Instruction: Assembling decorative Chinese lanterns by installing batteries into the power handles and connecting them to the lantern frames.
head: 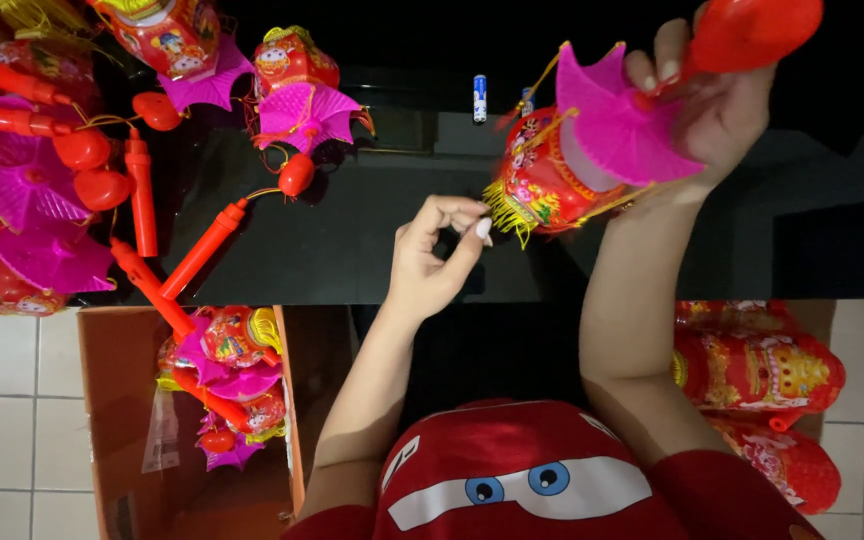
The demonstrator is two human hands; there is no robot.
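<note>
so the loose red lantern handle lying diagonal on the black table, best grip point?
Take the red lantern handle mid-shaft, pinching across its width from above. It lies flat and slanted on the black table, its sides bare. Its upper end carries a cord to a red heart piece; its lower end crowds another handle. A judgement only.

Both arms reach forward from the body, bare from the short red sleeves. The left hand (437, 250) is lower and nearer to the body, with thumb and 1 fingertip pinched together and the other fingers curled. The right hand (702, 100) is raised higher and farther out, with wrist bent and fingers closed in a grip.
</note>
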